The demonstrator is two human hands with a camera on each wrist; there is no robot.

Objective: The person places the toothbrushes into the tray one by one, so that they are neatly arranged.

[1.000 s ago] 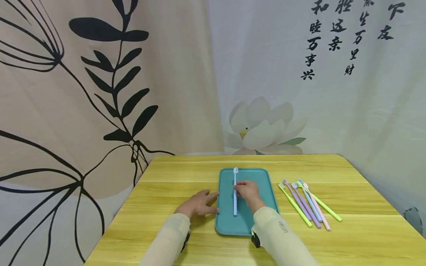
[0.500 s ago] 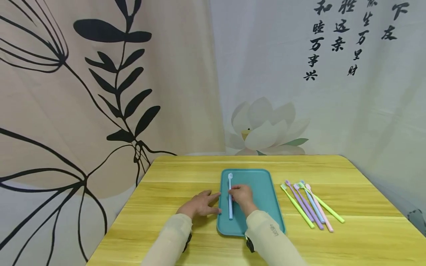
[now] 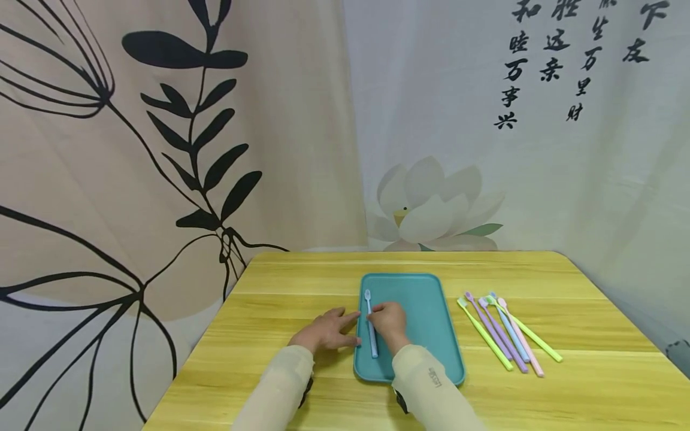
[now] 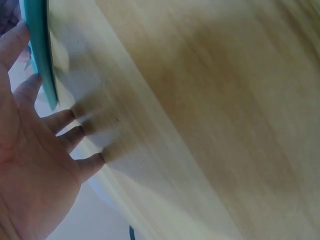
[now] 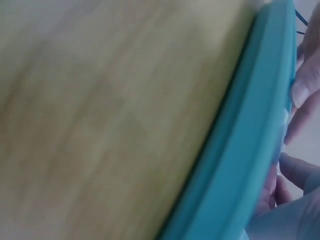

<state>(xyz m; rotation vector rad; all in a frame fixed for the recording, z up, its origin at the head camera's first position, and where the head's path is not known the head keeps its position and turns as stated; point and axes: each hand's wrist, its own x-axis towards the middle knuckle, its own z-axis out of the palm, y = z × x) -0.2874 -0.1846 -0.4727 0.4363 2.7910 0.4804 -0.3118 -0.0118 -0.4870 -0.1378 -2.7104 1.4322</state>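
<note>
A teal tray point(image 3: 426, 323) lies on the wooden table, and its rim point(image 4: 40, 55) shows in the left wrist view. Near the tray's left side a blue toothbrush point(image 3: 373, 341) lies lengthwise, head toward the back. The right hand point(image 3: 391, 322) pinches its handle between thumb and fingers. Fingers spread, the left hand point(image 3: 327, 331) touches the tray's left edge with thumb and forefinger; in the left wrist view the other fingers of the left hand point(image 4: 40, 150) reach down to the table. The right wrist view shows the tray's side point(image 5: 245, 135), with fingers partly hidden behind it.
Right of the tray, several toothbrushes lie in a loose, partly crossed group, among them a green one point(image 3: 487, 336), a pink one point(image 3: 525, 347) and purple ones. A printed curtain point(image 3: 302, 120) hangs behind the table point(image 3: 291, 281).
The right hand has moved left and slightly toward the front with the blue toothbrush, bringing it close to the tray's left edge. The left hand has stayed at the tray's edge.
</note>
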